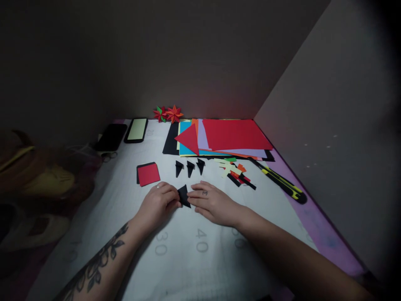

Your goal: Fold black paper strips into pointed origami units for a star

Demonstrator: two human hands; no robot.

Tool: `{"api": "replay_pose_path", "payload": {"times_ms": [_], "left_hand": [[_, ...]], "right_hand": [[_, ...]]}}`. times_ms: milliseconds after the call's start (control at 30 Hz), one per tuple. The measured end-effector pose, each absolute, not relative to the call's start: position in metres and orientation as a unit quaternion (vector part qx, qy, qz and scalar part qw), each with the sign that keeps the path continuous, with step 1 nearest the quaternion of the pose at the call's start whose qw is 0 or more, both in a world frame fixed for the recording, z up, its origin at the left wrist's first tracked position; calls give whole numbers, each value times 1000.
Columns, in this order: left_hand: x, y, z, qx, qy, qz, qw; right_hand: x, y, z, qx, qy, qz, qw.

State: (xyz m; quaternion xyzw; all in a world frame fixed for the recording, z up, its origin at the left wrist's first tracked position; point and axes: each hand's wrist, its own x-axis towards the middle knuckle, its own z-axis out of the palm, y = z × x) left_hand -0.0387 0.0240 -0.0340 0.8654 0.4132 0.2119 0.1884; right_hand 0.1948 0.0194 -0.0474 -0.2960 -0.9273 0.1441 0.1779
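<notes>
A folded black paper piece (184, 196) lies on the white numbered sheet between my hands. My left hand (160, 202) pinches its left edge, fingers bent and closed. My right hand (216, 203) lies flat with fingers stretched out, its fingertips touching the paper's right side. Just beyond stand three small folded black paper pieces (190, 168) in a row. To the left of them is a small stack of square papers, with a red square (148, 174) on top and black showing underneath.
Coloured sheets (238, 134) with a red triangle (189, 140) lie at the back. Paper scraps (232, 170) and a yellow-black utility knife (278, 180) are at right. Two paper stars (174, 113) rest against the wall; a phone (136, 130), a black object (112, 137) and scissors (109, 156) sit at left.
</notes>
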Motion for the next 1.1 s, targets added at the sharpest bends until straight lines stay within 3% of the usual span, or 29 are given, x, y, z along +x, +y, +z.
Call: {"api": "replay_pose_path", "payload": {"times_ms": [300,933,1100], "left_hand": [[-40,33,-41,849,423,200,245],[-20,37,-38,818,509,146,224],[-20,37,-38,817,512,141,225]], "right_hand": [[194,26,-42,-246,-948,140,145],[201,25,-34,-225,-962,150,28],[202,23,-40,-254,-946,196,47]]}}
